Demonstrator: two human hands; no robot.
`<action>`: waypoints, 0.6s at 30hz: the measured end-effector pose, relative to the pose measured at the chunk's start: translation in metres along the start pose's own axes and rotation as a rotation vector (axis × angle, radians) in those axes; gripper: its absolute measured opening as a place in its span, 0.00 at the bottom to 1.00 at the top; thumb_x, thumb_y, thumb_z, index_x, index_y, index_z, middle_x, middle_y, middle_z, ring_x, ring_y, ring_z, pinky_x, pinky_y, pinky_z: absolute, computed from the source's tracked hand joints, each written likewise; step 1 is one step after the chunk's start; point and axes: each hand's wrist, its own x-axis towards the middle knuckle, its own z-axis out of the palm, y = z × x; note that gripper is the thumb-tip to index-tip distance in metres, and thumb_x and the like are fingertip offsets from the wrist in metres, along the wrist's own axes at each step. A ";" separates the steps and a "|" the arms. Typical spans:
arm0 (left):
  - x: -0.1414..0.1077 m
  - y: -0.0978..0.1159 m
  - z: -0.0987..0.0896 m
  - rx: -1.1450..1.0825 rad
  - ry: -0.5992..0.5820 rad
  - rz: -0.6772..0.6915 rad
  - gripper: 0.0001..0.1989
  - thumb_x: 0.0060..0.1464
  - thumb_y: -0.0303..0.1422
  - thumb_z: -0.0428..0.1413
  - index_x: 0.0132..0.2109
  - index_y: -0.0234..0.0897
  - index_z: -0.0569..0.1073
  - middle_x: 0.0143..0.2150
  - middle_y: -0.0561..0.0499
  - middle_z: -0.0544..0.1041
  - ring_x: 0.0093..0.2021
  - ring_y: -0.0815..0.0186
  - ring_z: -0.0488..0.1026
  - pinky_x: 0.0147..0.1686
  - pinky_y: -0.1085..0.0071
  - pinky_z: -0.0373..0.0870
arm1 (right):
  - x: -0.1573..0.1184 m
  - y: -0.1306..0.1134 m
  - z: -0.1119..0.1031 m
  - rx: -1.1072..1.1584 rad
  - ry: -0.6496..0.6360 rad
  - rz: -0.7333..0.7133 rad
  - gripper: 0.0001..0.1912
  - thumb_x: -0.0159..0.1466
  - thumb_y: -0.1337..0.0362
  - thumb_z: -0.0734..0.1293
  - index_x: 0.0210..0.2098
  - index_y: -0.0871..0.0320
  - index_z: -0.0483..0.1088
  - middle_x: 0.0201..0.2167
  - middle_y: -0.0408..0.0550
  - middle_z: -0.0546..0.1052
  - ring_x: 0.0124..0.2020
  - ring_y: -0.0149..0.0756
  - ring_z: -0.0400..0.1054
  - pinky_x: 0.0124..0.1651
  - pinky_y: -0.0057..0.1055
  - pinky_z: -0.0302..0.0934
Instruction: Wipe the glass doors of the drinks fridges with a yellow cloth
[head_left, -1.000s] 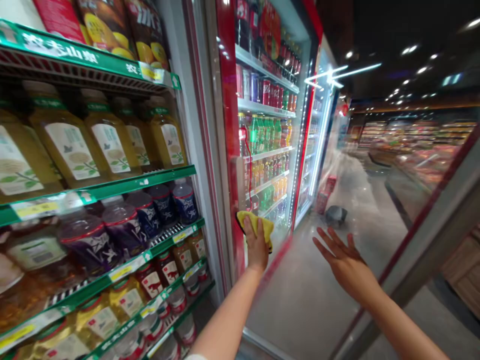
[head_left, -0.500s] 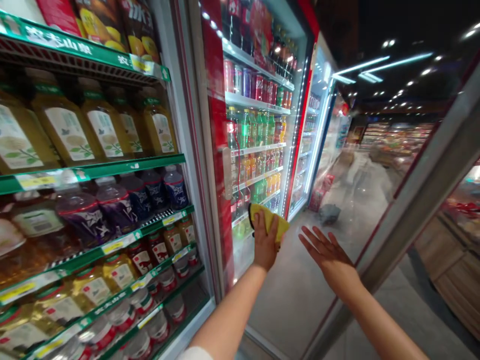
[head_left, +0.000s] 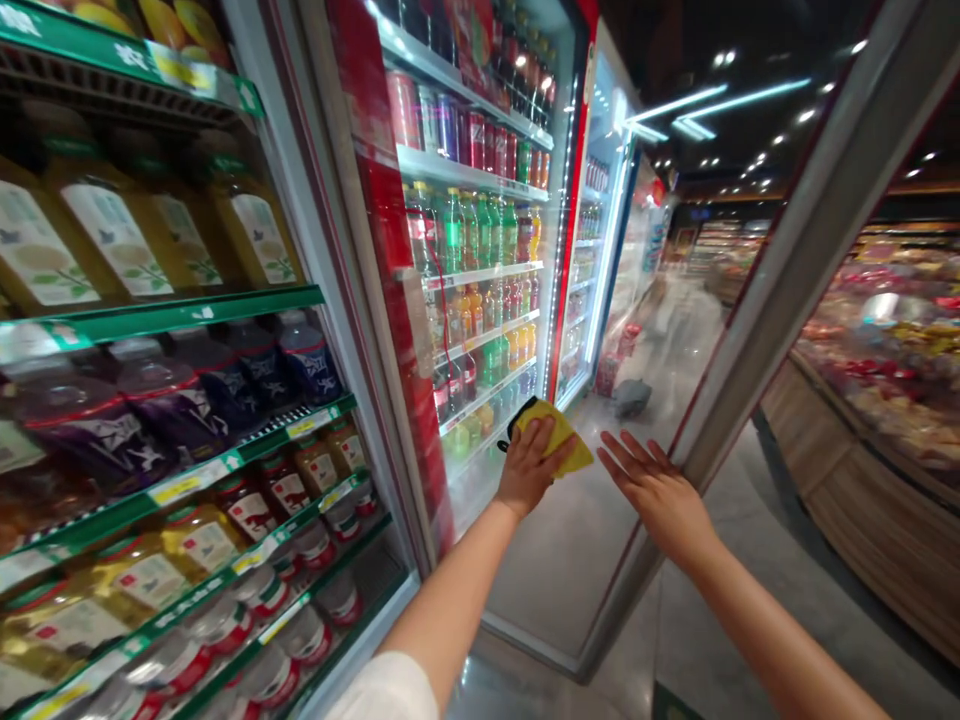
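Note:
My left hand [head_left: 527, 470] presses a yellow cloth [head_left: 571, 452] with a dark edge against the glass door [head_left: 559, 580]. Its fingers lie over the cloth, and the far corner sticks out to the right. To the right of it, my right hand [head_left: 664, 500] is stretched out with fingers apart and nothing in it. It overlaps the grey door frame [head_left: 709, 440]; whether the palm touches the frame or glass is hidden. The door stands swung out from a drinks cooler, whose green-edged shelf [head_left: 180, 316] bears juice bottles [head_left: 259, 235].
At the left, lower shelves hold purple drink bottles [head_left: 161, 385] and red-lidded jars [head_left: 270, 675]. Through the glass stands a red-framed lit cooler [head_left: 480, 170]. A wooden display stand [head_left: 847, 470] with packaged goods curves along the right, beside the grey floor [head_left: 697, 620].
The view has turned, so shelves and door appear farther left. The cloth under my left hand is now closer to the door's outer frame. My right hand stays open beside it.

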 end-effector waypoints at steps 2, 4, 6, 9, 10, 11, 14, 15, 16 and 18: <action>-0.016 -0.003 0.001 0.049 -0.020 0.124 0.36 0.60 0.23 0.59 0.70 0.58 0.63 0.74 0.50 0.62 0.75 0.56 0.55 0.75 0.46 0.43 | -0.005 0.001 0.000 0.014 0.009 -0.013 0.28 0.69 0.72 0.60 0.67 0.55 0.65 0.71 0.47 0.63 0.71 0.42 0.59 0.69 0.44 0.59; -0.019 -0.006 0.003 0.085 -0.061 0.102 0.34 0.61 0.24 0.57 0.69 0.58 0.64 0.72 0.49 0.66 0.74 0.55 0.56 0.74 0.42 0.39 | -0.010 0.003 0.000 0.025 0.028 -0.036 0.27 0.69 0.72 0.60 0.67 0.56 0.65 0.71 0.48 0.64 0.71 0.41 0.59 0.69 0.42 0.59; -0.010 -0.004 0.007 0.116 -0.084 0.006 0.34 0.61 0.24 0.57 0.70 0.55 0.63 0.73 0.47 0.64 0.75 0.51 0.54 0.74 0.39 0.39 | -0.016 0.005 0.000 0.036 0.055 -0.067 0.25 0.70 0.72 0.61 0.66 0.58 0.66 0.70 0.49 0.65 0.71 0.40 0.58 0.70 0.40 0.59; 0.001 0.002 0.010 0.130 -0.049 0.025 0.34 0.61 0.25 0.57 0.71 0.54 0.63 0.73 0.48 0.63 0.76 0.51 0.50 0.74 0.43 0.40 | -0.024 0.009 0.001 0.051 0.082 -0.112 0.24 0.71 0.73 0.60 0.65 0.61 0.67 0.68 0.51 0.69 0.70 0.39 0.60 0.69 0.38 0.59; 0.003 0.002 0.009 0.117 -0.047 0.104 0.34 0.61 0.26 0.57 0.70 0.55 0.63 0.73 0.50 0.64 0.76 0.53 0.50 0.75 0.46 0.39 | -0.027 0.010 0.001 0.054 0.084 -0.121 0.23 0.71 0.73 0.60 0.64 0.62 0.68 0.67 0.52 0.69 0.70 0.39 0.61 0.69 0.38 0.60; 0.004 0.002 0.007 0.099 -0.054 0.195 0.33 0.62 0.26 0.57 0.70 0.57 0.64 0.72 0.52 0.66 0.76 0.57 0.50 0.75 0.49 0.39 | -0.031 0.012 0.001 0.060 0.085 -0.128 0.22 0.71 0.73 0.59 0.63 0.63 0.68 0.66 0.53 0.71 0.69 0.39 0.62 0.69 0.38 0.61; 0.013 -0.001 0.000 0.058 -0.092 0.389 0.32 0.63 0.26 0.56 0.69 0.59 0.64 0.71 0.57 0.67 0.76 0.64 0.49 0.76 0.54 0.36 | -0.043 0.021 0.000 0.103 0.092 -0.137 0.19 0.73 0.71 0.59 0.60 0.65 0.71 0.62 0.54 0.75 0.65 0.38 0.67 0.68 0.37 0.63; 0.020 0.001 -0.001 0.053 -0.091 0.404 0.31 0.64 0.26 0.55 0.69 0.58 0.64 0.72 0.57 0.66 0.77 0.64 0.49 0.76 0.55 0.36 | -0.047 0.024 -0.001 0.124 0.097 -0.143 0.19 0.73 0.71 0.59 0.60 0.66 0.71 0.61 0.55 0.76 0.64 0.38 0.68 0.68 0.37 0.64; 0.027 0.004 -0.001 0.049 -0.083 0.395 0.31 0.65 0.26 0.54 0.70 0.57 0.63 0.72 0.56 0.66 0.77 0.64 0.48 0.76 0.54 0.36 | -0.052 0.026 -0.001 0.144 0.103 -0.150 0.19 0.73 0.71 0.59 0.60 0.65 0.71 0.60 0.55 0.77 0.63 0.37 0.69 0.68 0.38 0.64; 0.041 0.014 0.003 0.049 -0.064 0.331 0.31 0.65 0.26 0.53 0.71 0.53 0.62 0.73 0.52 0.65 0.77 0.61 0.48 0.76 0.52 0.38 | -0.061 0.030 -0.002 0.160 0.110 -0.162 0.19 0.72 0.71 0.61 0.61 0.64 0.71 0.58 0.54 0.78 0.63 0.38 0.70 0.69 0.40 0.63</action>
